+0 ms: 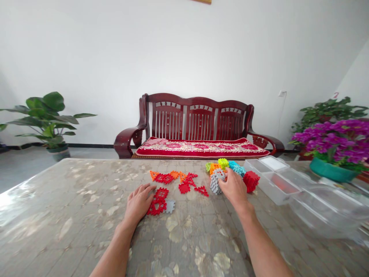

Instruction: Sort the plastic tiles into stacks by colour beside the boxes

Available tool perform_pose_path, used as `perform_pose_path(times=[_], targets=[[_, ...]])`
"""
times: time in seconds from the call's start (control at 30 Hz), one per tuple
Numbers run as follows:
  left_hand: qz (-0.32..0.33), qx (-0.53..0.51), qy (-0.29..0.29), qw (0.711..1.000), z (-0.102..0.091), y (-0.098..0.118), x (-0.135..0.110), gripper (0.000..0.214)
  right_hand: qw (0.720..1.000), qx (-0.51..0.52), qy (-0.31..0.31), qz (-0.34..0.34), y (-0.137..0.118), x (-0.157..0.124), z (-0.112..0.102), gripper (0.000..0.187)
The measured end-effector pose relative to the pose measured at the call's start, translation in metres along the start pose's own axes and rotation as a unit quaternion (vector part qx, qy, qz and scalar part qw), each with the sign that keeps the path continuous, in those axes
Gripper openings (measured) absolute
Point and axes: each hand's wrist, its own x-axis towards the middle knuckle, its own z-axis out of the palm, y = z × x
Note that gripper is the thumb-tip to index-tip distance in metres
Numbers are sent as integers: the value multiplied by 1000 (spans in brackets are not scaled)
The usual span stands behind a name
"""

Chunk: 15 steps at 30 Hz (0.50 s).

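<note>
My left hand [139, 201] rests on the table with its fingers stretched out. It lies against the left side of some joined red toothed building tiles [157, 207], and a flat grey tile [170, 206] borders them on the right. My right hand [235, 187] has thumb and fingers closed at the top of a stack of grey building tiles [215, 184]; the palm side is hidden. Around that hand are stacks of orange tiles [215, 167], yellow-green tiles [223, 163], blue tiles [237, 168] and red tiles [251, 181].
Loose red tiles [184, 188] and orange tiles [174, 174] lie mid-table. Clear plastic boxes [278, 188] stand to the right, beside purple flowers in a teal pot [333, 171]. Beyond the patterned table [86, 223] is a wooden bench [198, 115]; a potted plant [47, 119] stands left.
</note>
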Motion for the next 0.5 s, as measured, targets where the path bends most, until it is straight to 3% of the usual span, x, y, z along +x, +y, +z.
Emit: perform_pose_path(times=[0.17, 0.27, 0.37, 0.43, 0.5], targets=[[0, -2, 1, 1000, -2, 1, 0, 39, 1000, -12, 0, -14, -3, -2, -1, 40], [1, -6, -4, 1000, -3, 3, -1, 40, 996, 47, -3, -72, -20, -15, 5, 34], [-4, -10, -7, 1000, -4, 5, -2, 40, 968, 155, -100, -171, -50, -40, 20, 31], [-8, -13, -9, 1000, -5, 6, -3, 40, 938, 213, -166, -218, -73, -58, 32, 39], [-8, -16, -12, 1000, -6, 7, -3, 41, 921, 232, -195, -244, -92, -71, 44, 51]])
